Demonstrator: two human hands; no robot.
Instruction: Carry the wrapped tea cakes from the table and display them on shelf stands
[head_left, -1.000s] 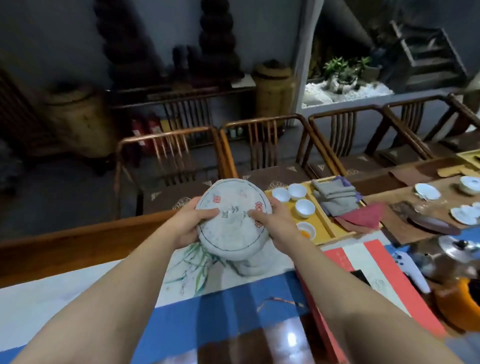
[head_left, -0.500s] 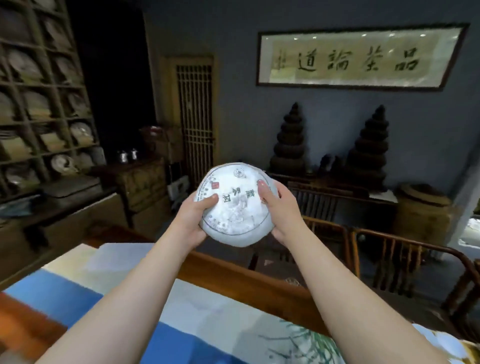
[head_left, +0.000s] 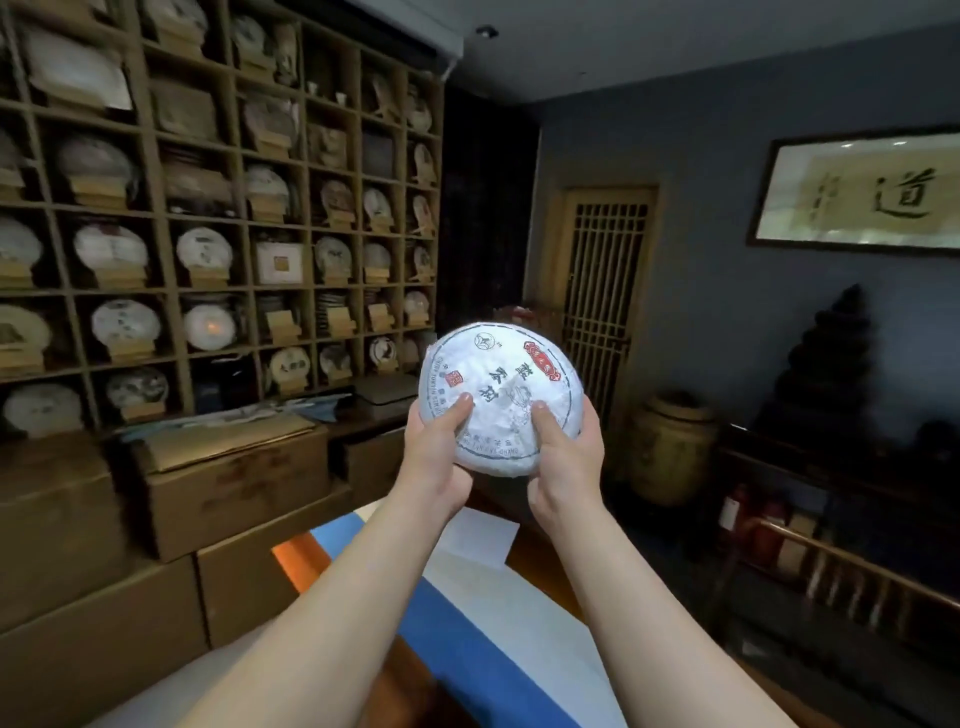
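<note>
Gripping tea cake (head_left: 501, 395), fingers (head_left: 550, 423) curled

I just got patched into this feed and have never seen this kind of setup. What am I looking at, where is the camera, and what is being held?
No machine here: a person wears one wide-angle camera on the head, looking forward and down along both bare forearms. The left hand and right hand together grip a round wrapped tea cake, thumbs on its printed face, lifted in the air. Below is the table under a blue and white cloth. At left stands the shelf wall, with many cakes upright on small wooden stands and some stands bare. Cardboard boxes are stacked beneath it.
</note>
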